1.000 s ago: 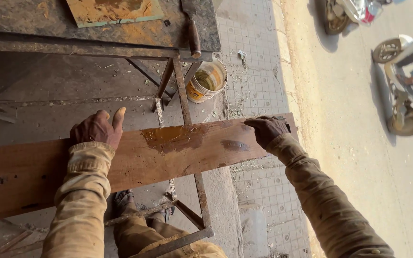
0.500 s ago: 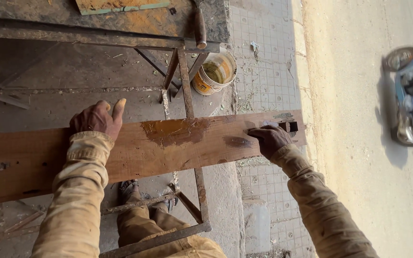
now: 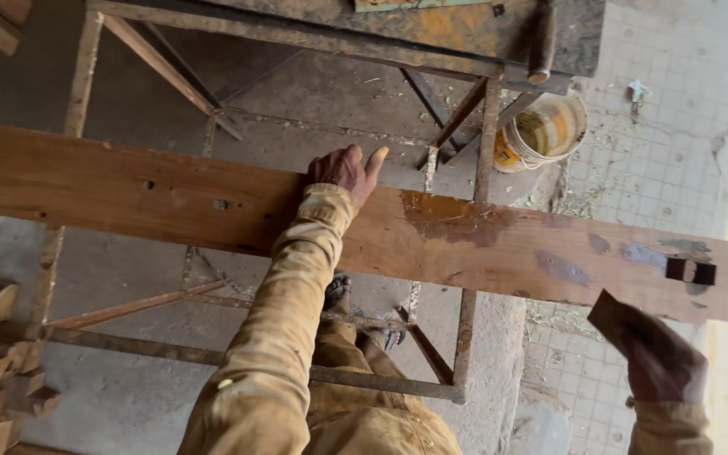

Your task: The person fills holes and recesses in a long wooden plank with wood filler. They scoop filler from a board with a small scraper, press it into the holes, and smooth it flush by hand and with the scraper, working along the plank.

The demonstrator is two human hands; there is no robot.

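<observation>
Plank (image 3: 482, 244) lies across rusty metal frame (image 3: 473, 337), so frame carries weight. Left hand (image 3: 343, 173) grips far edge, steadying it. Right hand (image 3: 655, 354) off plank, just below notched end (image 3: 691, 271), flat, released. Bucket (image 3: 543, 131) beyond.

rusty metal-frame table (image 3: 465, 93) up top, stained worn surface | long wooden plank (image 3: 482, 244) resting across its frame | yellow bucket (image 3: 541, 133) on tiled floor (image 3: 676, 168) beside it
</observation>
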